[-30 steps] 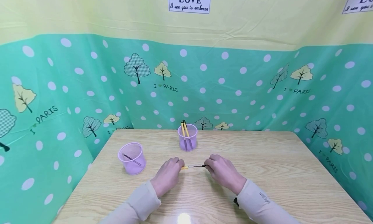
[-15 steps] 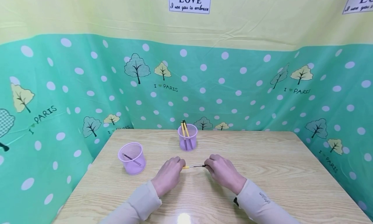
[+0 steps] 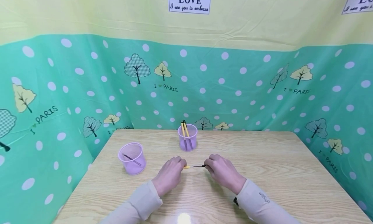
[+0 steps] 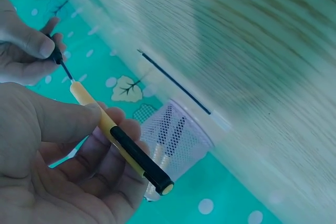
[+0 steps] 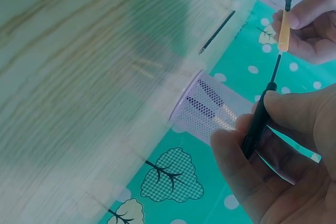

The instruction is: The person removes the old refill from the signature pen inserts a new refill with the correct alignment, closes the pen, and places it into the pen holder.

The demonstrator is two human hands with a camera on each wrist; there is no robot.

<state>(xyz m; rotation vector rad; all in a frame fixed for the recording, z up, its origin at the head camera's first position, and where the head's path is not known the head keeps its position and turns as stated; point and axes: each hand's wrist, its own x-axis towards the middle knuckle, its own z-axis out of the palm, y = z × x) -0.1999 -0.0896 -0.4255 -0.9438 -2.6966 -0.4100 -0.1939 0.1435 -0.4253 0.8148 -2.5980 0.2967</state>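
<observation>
My left hand (image 3: 170, 176) pinches the yellow barrel (image 4: 86, 98) of a pen between thumb and fingers, its black clip end pointing away from the other hand. With thumb and fingers, my right hand (image 3: 222, 173) grips the pen's black grip section (image 5: 258, 121). A thin dark refill (image 5: 276, 67) bridges the two parts, one end at the barrel's opening. In the head view the pen lies level, just above the table, between both hands; the curled fingers hide much of it.
A purple mesh cup (image 3: 187, 143) holding yellow-and-black pens stands behind the hands. Another purple mesh cup (image 3: 134, 162), at the left, has a dark stick inside. Both wrist views also show a thin dark stick (image 4: 176, 82) on the wooden table (image 3: 262, 159).
My left hand has shifted slightly right with the yellow barrel, so the exposed stretch of refill is shorter. The right hand and both cups stay where they were.
</observation>
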